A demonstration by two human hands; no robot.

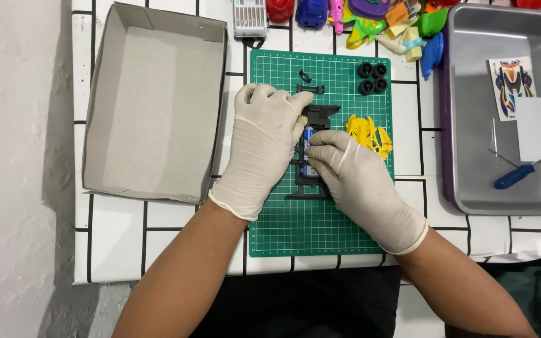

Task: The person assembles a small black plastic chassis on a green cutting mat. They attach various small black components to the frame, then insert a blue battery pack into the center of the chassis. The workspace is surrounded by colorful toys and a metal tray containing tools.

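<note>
A black toy car chassis (pixel 320 116) lies lengthwise on the green cutting mat (pixel 308 225). Both hands wear white gloves. My left hand (pixel 263 143) presses on the chassis from the left, fingers curled over its upper part. My right hand (pixel 353 176) covers its lower right side, fingertips on a small blue battery (pixel 309 134) seated in the chassis. A yellow car body shell (pixel 369 134) lies just right of the chassis. Several black wheels (pixel 372 77) sit at the mat's top right, and two small black parts (pixel 309 83) lie near the top middle.
An open grey cardboard box (pixel 155 103) stands left of the mat. A metal tray (pixel 471 125) at right holds a sticker sheet (pixel 512 84), a white card and a blue screwdriver (pixel 513 177). Colourful plastic toys (pixel 396 19) and a grey screwdriver-bit case (pixel 249 17) line the far edge.
</note>
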